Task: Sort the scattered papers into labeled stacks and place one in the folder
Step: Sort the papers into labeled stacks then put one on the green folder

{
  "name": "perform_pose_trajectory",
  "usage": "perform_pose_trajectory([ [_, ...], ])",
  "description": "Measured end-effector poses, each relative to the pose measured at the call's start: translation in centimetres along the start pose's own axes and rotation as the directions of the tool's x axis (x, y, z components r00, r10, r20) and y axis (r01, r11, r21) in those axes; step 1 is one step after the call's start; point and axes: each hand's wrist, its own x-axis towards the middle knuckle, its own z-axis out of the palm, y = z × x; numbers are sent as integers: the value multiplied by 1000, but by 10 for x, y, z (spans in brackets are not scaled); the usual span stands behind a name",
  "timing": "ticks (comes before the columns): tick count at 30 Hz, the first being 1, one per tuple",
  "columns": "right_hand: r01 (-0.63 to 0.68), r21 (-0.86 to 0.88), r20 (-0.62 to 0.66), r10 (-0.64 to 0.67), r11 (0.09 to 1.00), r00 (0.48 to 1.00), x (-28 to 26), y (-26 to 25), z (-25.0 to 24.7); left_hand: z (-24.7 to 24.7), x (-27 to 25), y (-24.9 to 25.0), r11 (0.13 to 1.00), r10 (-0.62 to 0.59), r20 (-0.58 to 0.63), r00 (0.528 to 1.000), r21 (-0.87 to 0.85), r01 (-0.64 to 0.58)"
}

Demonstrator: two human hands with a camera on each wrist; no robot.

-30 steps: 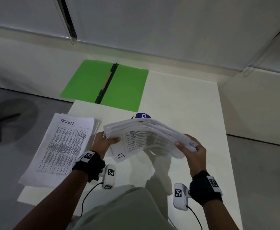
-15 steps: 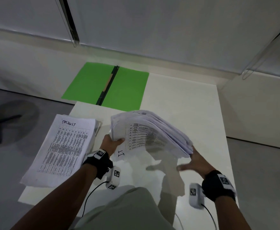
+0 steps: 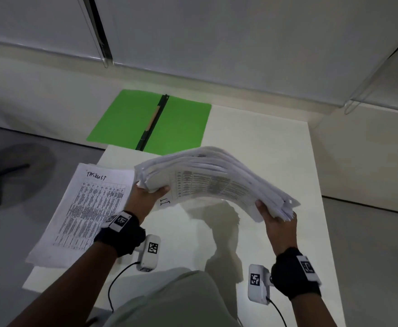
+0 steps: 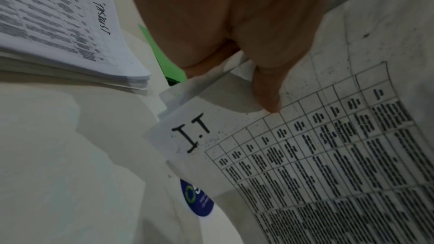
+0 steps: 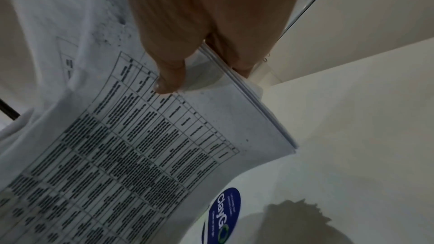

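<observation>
Both hands hold one thick stack of papers (image 3: pixel 213 182) in the air above the white desk (image 3: pixel 264 142). The left hand (image 3: pixel 146 199) grips the stack's left end, thumb on the lower printed face and fingers on the other side; the left wrist view shows the thumb (image 4: pixel 265 88) pressed just beside the handwritten label "I.T" (image 4: pixel 191 133). The right hand (image 3: pixel 279 224) clamps the stack's right end, and in the right wrist view its thumb (image 5: pixel 170 79) lies on the printed table while the sheet edges pass between thumb and fingers. The stack bows upward in the middle, its ends lower, and casts a shadow on the desk below.

Left of the held stack, a second pile of papers (image 3: pixel 84 213) lies flat on the desk, hanging over the desk's left edge, with a handwritten heading at its top that I cannot read for sure. Beyond the held stack, at the desk's far left corner, the green folder (image 3: pixel 150 121) lies open and flat, a dark spine down its middle. A round blue sticker (image 5: pixel 223 216) sits on the desk under the held stack.
</observation>
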Motion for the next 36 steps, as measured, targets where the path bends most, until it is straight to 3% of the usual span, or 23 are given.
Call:
perform_pose_trajectory([
  [6, -205, -131, 189, 227, 970, 955, -17, 24, 6, -12, -12, -17, 985, -128, 46, 991, 119, 122],
  [9, -203, -103, 223, 222, 974, 949, -25, 26, 5, -14, -17, -19, 988, -135, 23, 991, 75, 133],
  [11, -198, 10, 233, 190, 980, 954, -31, 20, 6, -10, -19, -18, 992, -124, 12, 992, -3, 124],
  [16, -194, 210, 99, 177, 958, 979, -37, -8, 16, -8, -22, -17, 994, -111, 18, 994, -14, 111],
  [22, -89, 31, -8, 89, 996, 996, -32, -37, 23, -11, -35, -12, 982, -149, 100, 984, -99, 159],
  [27, -188, -89, -119, 177, 978, 977, -29, -39, 29, -16, -40, -15, 975, -202, 131, 971, -71, 212],
  [30, -183, -130, -154, 163, 974, 975, -29, -40, 31, -16, -41, -19, 969, -218, 105, 970, -97, 228],
  [36, -139, -215, -79, 125, 967, 989, -32, -38, 28, -11, -43, -14, 963, -218, 101, 971, -141, 231],
])
